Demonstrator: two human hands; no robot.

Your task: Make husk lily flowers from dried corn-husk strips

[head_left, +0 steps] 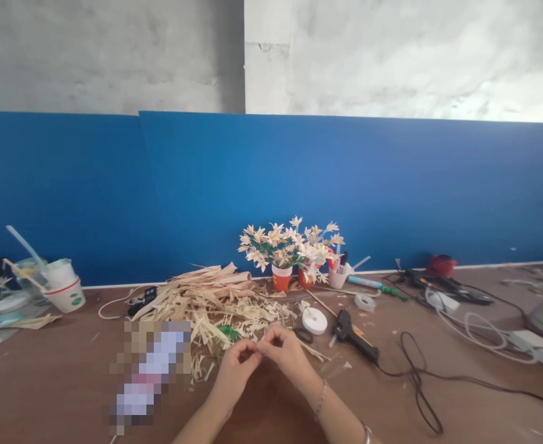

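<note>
My left hand [238,369] and my right hand [286,353] meet fingertip to fingertip above the table's front middle. Both are closed in a pinch; whatever lies between the fingers is too small to make out. Just beyond them spreads a heap of pale dried husk strips [216,290], with a green piece [228,332] near my left hand. Close to my right hand are black-handled scissors [304,335], partly hidden, and a round white lid [314,320]. Behind the heap, cream-coloured husk flowers [289,242] stand in red paper cups [281,280].
A black glue gun [354,336] lies to the right, its cable looping over the brown table [382,407]. White cords and a power strip [537,350] are farther right. At left stand a white cup [66,295] and a blurred-out object [151,373]. A blue partition [271,179] closes the back.
</note>
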